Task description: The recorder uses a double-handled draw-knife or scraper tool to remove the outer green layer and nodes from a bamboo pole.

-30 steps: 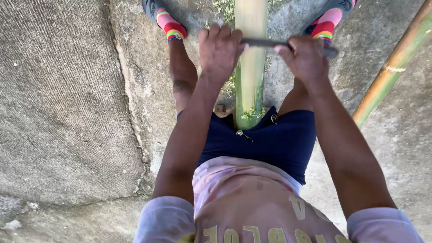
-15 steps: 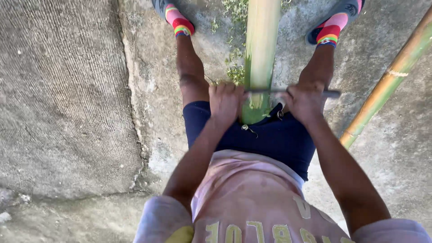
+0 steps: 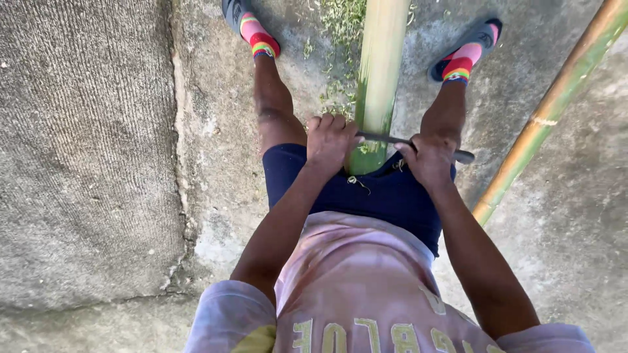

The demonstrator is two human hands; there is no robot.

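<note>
Left hand fisted on one end of dark blade, right hand fisted on other. Both arms straight, reaching down. Blade lies across green bamboo pole, between legs, on concrete floor. Second pole lies at right.

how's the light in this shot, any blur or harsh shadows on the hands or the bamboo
Head view: bright daylight, soft with no hard shadow edges; the concrete ground top right looks washed out. The bamboo pole is sharp, with a pale sheen along it. Left hand and right hand show no clear blur; the dark blade reads thin.
</note>
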